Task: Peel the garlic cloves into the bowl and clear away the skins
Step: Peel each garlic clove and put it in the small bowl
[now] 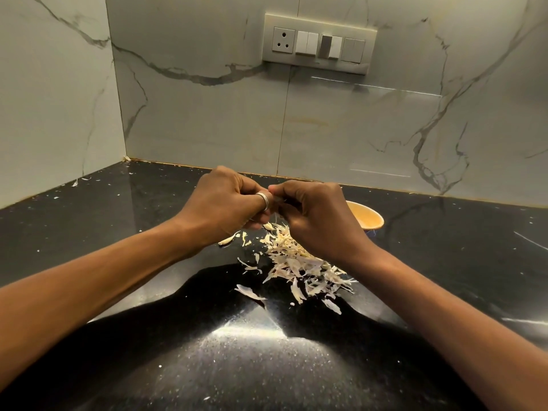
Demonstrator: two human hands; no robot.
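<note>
Our left hand (225, 203) and right hand (315, 218) pinch one half-hidden clove (278, 199) above heaped skins (299, 262); peeling seems far along, clearing unstarted.

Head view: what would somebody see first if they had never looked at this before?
The left grip and right grip meet mid-picture above the counter, together pinching a small, mostly hidden clove. Right under them, a pale pile of skins stands out on the shiny black counter. A yellow bowl peeks out just behind the right grip.
</note>
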